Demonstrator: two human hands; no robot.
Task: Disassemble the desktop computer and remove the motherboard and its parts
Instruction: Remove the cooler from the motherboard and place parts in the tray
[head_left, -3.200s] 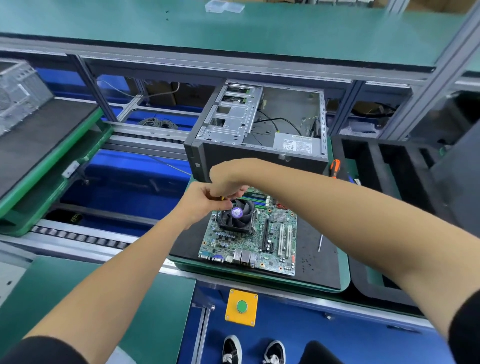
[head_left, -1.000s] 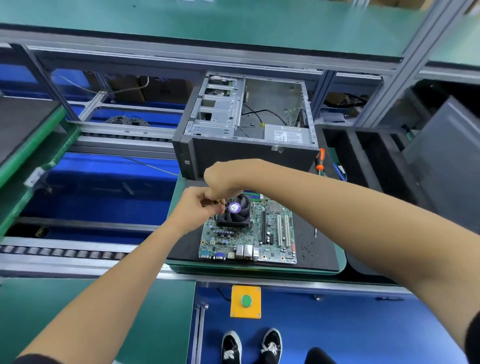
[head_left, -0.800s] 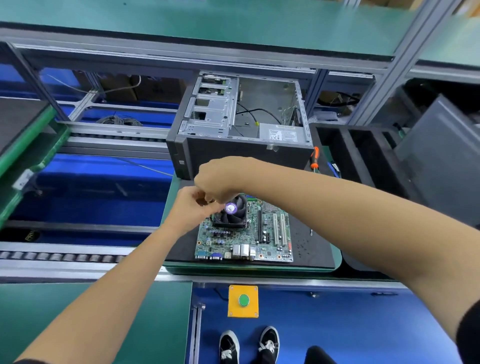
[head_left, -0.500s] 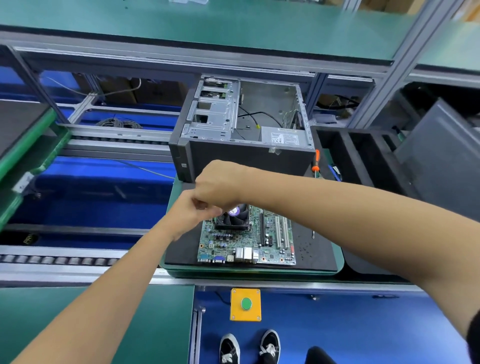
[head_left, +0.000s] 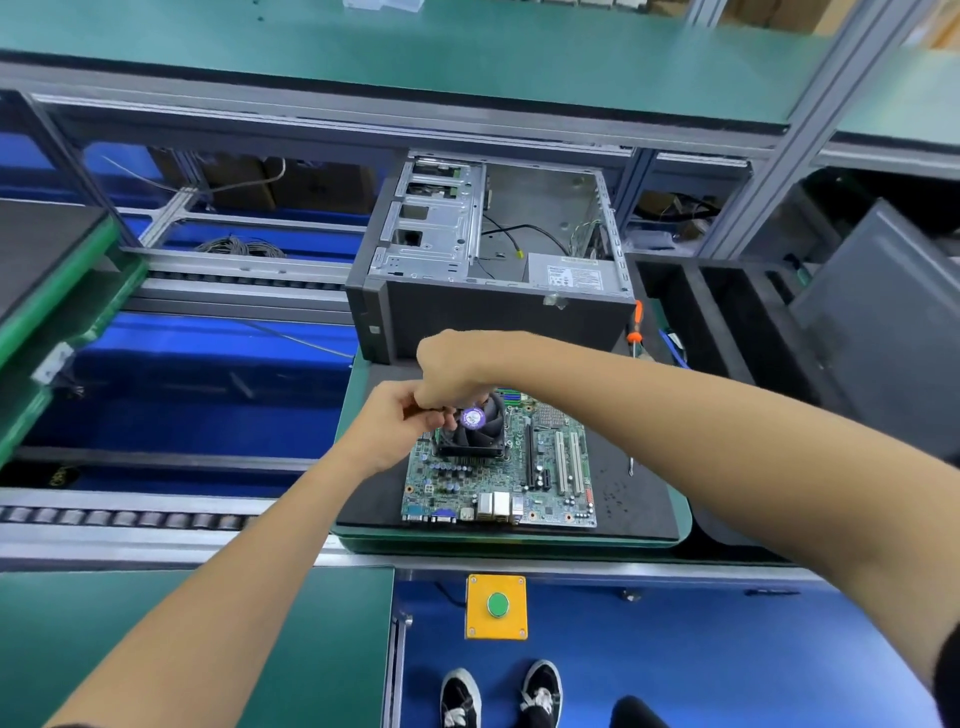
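Motherboard (head_left: 498, 478) flat, port edge toward person.

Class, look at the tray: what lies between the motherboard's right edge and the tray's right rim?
Head view: black mat, a thin metal tool on it, plus small dark specks.

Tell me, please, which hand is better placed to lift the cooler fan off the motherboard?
Probably the right hand: it hovers directly over the cooler fan, while the left hand sits beside its left edge.
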